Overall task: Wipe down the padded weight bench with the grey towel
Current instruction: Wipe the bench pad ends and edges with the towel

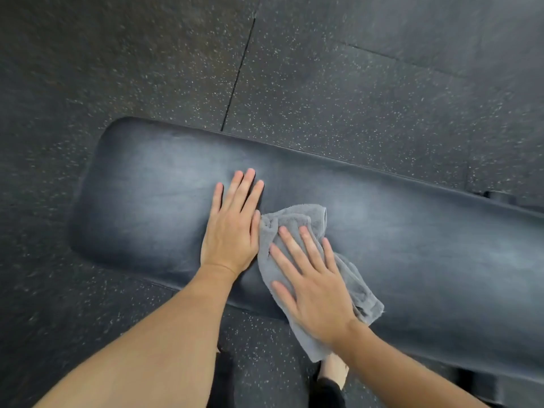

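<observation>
On the speckled rubber floor (353,83) stands the padded weight bench (426,245), wiping under way, progress unclear. The grey towel (294,222) lies crumpled mid-pad, overhanging the near edge. The right hand (312,287) presses it, fingers spread flat, gripping nothing; the left hand (232,225) rests flat alongside, empty.
</observation>
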